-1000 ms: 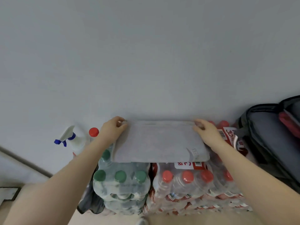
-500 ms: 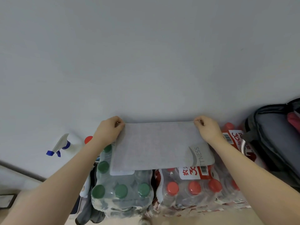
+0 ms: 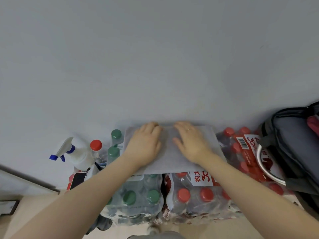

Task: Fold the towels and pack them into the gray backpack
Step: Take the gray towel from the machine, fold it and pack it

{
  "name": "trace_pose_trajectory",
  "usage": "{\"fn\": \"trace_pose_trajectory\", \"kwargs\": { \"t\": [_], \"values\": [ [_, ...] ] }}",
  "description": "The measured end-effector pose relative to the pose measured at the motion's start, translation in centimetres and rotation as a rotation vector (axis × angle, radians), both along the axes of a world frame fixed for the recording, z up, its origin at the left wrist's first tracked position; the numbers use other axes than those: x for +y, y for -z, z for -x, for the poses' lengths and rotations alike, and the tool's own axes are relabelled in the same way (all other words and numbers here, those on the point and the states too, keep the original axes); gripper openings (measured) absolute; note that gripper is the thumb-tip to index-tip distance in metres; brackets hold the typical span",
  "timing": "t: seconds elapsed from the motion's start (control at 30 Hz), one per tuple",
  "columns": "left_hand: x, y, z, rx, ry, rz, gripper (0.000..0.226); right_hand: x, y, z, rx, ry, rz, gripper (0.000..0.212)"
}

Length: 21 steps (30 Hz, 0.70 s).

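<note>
Plain gray wall (image 3: 155,57) behind shrink-wrapped bottle packs (image 3: 198,195), gray towel (image 3: 203,144) laid flat on top of them, pressed by left hand (image 3: 145,145) and right hand (image 3: 191,144), fingers extended and gripping nothing, gray backpack (image 3: 293,144) seen at right, unzipped.

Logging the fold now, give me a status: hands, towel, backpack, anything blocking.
Left hand and right hand flat, pressing gray towel atop the bottle packs. Gray backpack open at right, pink inside. Nothing blocking.
</note>
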State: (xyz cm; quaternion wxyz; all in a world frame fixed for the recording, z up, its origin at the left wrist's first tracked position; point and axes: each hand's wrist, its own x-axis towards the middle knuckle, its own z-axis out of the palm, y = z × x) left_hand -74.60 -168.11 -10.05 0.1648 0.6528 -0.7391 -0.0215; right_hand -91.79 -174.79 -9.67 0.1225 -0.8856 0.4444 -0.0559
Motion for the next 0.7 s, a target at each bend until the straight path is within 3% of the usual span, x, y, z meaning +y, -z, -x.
{"fn": "trace_pose_trajectory", "kwargs": {
  "t": [0.1, 0.23, 0.33, 0.43, 0.5, 0.6, 0.7],
  "values": [
    [0.7, 1.4, 0.4, -0.002, -0.026, -0.263, 0.089, 1.3, 1.3, -0.8, 0.176, -0.131, -0.082, 0.063],
    [1.9, 2.4, -1.5, -0.088, -0.129, -0.318, 0.114, 0.5, 1.8, 2.0, 0.217, 0.069, -0.111, 0.062],
    [2.5, 1.9, -1.6, -0.097, -0.148, -0.35, 0.109, 0.8, 1.9, 4.1, 0.142, 0.246, -0.102, 0.059],
    [2.6, 1.8, -1.3, -0.119, -0.146, -0.365, 0.124, 2.0, 1.5, 5.2, -0.033, 0.478, -0.142, 0.056],
    [2.6, 1.7, -1.2, -0.131, -0.145, -0.357, 0.118, 2.7, 1.0, 5.5, -0.057, 0.578, -0.111, 0.051],
    [2.8, 1.6, -0.3, -0.152, 0.008, -0.303, 0.111, 3.0, 0.3, 6.1, -0.049, 0.632, -0.118, 0.046],
    [2.6, 1.5, 1.5, -0.13, 0.191, -0.303, 0.104, 2.5, -0.7, 6.3, -0.205, 0.726, -0.351, 0.041]
  ]
}}
